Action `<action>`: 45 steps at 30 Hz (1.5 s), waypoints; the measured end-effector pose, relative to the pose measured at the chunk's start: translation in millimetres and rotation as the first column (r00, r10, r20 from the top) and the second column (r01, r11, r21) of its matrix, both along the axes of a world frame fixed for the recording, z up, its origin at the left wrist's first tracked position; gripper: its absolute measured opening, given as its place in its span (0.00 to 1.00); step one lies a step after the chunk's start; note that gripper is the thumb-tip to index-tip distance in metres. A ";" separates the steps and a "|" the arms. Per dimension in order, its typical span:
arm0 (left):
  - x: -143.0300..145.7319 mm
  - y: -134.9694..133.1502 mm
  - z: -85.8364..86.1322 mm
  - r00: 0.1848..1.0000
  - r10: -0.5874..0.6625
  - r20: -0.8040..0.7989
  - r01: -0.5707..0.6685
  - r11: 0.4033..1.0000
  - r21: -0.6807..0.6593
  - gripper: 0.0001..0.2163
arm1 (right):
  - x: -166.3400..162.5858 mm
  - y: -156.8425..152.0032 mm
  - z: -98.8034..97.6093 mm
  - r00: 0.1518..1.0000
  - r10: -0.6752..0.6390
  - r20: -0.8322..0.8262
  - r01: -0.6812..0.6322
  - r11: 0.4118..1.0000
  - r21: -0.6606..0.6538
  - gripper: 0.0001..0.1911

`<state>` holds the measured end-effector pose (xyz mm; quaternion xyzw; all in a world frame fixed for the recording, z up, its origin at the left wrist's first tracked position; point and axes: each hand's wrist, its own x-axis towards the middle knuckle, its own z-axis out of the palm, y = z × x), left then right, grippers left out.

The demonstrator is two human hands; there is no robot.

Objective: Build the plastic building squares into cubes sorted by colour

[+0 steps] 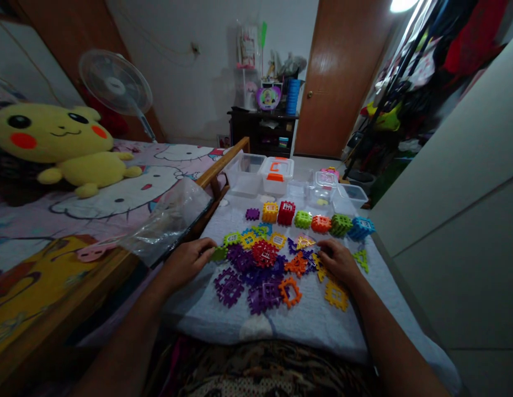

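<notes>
Dimly lit rm.: brown door (347, 71) w/ knob (310, 94) on its L edge in the pale back wall (210, 82); low dark cabinet (244, 129) stands just L of it. Wood-railed bed (190, 151) w/ printed pink sheet fills L side, standing fan (115, 85) nr. far end. Bright lamp (402, 4) glows top R, nr. hanging clothes (471, 44); plain pale panel (467, 193) at far R.

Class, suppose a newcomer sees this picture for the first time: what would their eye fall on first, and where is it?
Probably the big yellow plush toy, lying on the patterned bed at the left. Next, perhaps, the heap of bright plastic pieces on the pale cloth, between the person's left hand and right hand. Just beyond it stands a row of colourful stacks.
</notes>
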<state>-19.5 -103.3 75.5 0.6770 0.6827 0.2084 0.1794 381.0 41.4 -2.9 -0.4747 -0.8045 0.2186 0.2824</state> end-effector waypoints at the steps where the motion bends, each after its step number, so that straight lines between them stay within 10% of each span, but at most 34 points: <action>1: 3.3 2.7 2.7 0.999 -0.001 0.033 0.000 1.000 0.016 0.14 | 0.0 -0.1 0.1 1.000 0.001 0.000 -0.001 1.000 0.001 0.13; 8: 60.0 38.9 1.9 0.923 -0.136 0.360 0.132 0.991 0.036 0.12 | 0.8 0.3 -1.1 1.000 0.015 0.012 -0.015 1.000 -0.004 0.13; 14: 89.3 70.4 -15.2 0.934 -0.201 0.295 0.195 0.980 0.050 0.12 | 0.5 -1.9 -2.3 1.000 -0.008 -0.002 0.008 1.000 -0.025 0.13; 26: 4.3 97.2 -62.7 0.990 0.125 -0.066 -0.114 0.983 0.143 0.22 | -56.6 -19.1 56.0 0.958 0.261 0.119 -0.272 0.958 0.085 0.10; 32: -4.1 82.8 -70.8 0.990 0.026 0.137 -0.035 0.997 0.070 0.25 | -121.3 -22.2 53.8 0.880 0.368 0.301 -0.387 0.922 0.002 0.32; 45: -16.9 81.1 -72.5 0.971 -0.093 0.222 0.089 0.996 0.029 0.26 | -111.7 -18.4 58.9 0.918 0.301 0.257 -0.320 0.947 0.035 0.23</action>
